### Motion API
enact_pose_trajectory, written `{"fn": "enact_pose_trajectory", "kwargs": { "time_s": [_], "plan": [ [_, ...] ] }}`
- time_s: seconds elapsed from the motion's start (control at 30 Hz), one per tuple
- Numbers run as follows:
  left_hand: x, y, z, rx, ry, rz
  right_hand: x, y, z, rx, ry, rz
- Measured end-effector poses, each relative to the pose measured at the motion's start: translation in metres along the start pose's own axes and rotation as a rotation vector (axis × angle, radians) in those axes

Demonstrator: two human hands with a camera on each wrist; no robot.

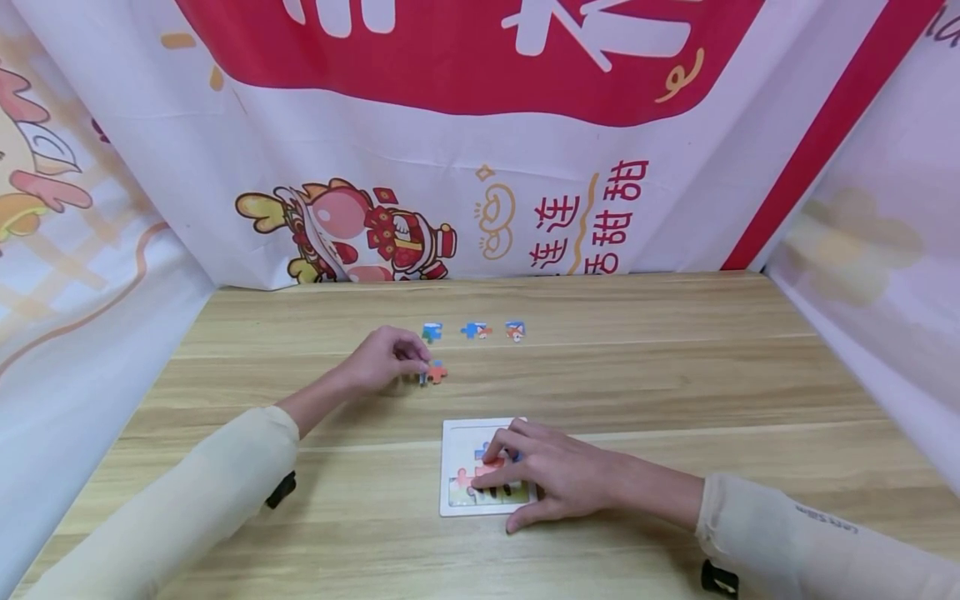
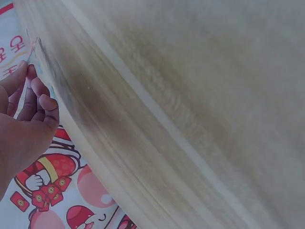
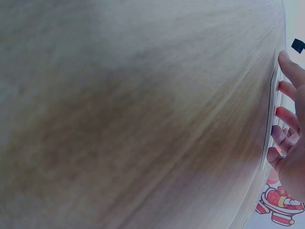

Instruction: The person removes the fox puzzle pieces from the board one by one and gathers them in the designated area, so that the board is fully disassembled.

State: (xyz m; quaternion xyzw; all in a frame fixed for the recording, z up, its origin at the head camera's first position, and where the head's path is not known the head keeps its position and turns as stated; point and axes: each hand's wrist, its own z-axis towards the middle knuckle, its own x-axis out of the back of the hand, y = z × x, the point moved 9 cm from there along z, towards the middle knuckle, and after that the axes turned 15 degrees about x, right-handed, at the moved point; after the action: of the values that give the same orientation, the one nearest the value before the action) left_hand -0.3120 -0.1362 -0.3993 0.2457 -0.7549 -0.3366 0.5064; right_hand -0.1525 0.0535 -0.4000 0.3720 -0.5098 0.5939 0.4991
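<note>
My left hand (image 1: pixel 390 360) pinches a small jigsaw piece (image 1: pixel 423 377) between thumb and fingertips, tilted up close over the table. In the left wrist view the piece (image 2: pixel 33 50) appears thin and edge-on at the tips of the left hand (image 2: pixel 29 107). A red and blue jigsaw piece (image 1: pixel 438 372) lies right beside those fingertips. My right hand (image 1: pixel 562 471) spreads over a white puzzle tray (image 1: pixel 446 454), fingertips on the pieces (image 1: pixel 462 492) fitted in its lower part. The hand hides the tray's right side. In the right wrist view the right hand (image 3: pixel 293 129) reaches over the tray's edge.
Beyond the left hand, three loose jigsaw pieces lie in a row: a blue and green one (image 1: pixel 432 332), one with an orange figure (image 1: pixel 476 331), and another (image 1: pixel 515 331) to the right. A printed cloth (image 1: pixel 420 150) hangs behind the wooden table (image 1: pixel 675 367).
</note>
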Motion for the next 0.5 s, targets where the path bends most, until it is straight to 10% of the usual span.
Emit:
{"fn": "enact_pose_trajectory", "kwargs": {
  "time_s": [0.5],
  "plan": [
    [0.005, -0.005, 0.02, 0.042, 0.061, 0.028, 0.0, 0.0, -0.001, 0.006, 0.002, -0.003]
  ]
}}
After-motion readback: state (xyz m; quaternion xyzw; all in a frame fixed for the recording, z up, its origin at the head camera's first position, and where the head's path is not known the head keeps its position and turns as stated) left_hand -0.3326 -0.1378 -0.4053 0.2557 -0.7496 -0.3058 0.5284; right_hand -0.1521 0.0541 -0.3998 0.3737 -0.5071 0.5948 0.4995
